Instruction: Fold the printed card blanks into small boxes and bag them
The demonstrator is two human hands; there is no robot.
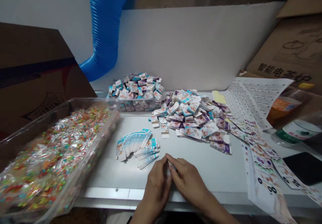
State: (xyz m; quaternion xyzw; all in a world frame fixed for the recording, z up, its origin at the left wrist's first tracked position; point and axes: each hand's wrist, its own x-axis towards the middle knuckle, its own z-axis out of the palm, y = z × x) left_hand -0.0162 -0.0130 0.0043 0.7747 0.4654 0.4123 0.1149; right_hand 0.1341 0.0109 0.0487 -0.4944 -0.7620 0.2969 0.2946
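Taking our hands as the centre of the clock, our left hand and right hand meet over the near edge of the bench. The grip of both is drawn together, fingertips closed about a small carton that is mostly hidden, so we cannot tell whether it is flat or opened out.

Judging by what lies about, much is done: a heap of formed boxes spreads at one o'clock, several with end flaps sticking out, and a clear tub at eleven is piled above its rim with more. What is left looks to be the flat cartons fanned in two bundles at ten, and the bright little packets filling a long clear tray at nine.

Our bench is pale and smooth, backed by a plain whitish wall. Printed sheets trail over it between two and four, with a dark flat slab at three. A blue ribbed hose hangs towards eleven; large cardboard boxes stand at ten and two.
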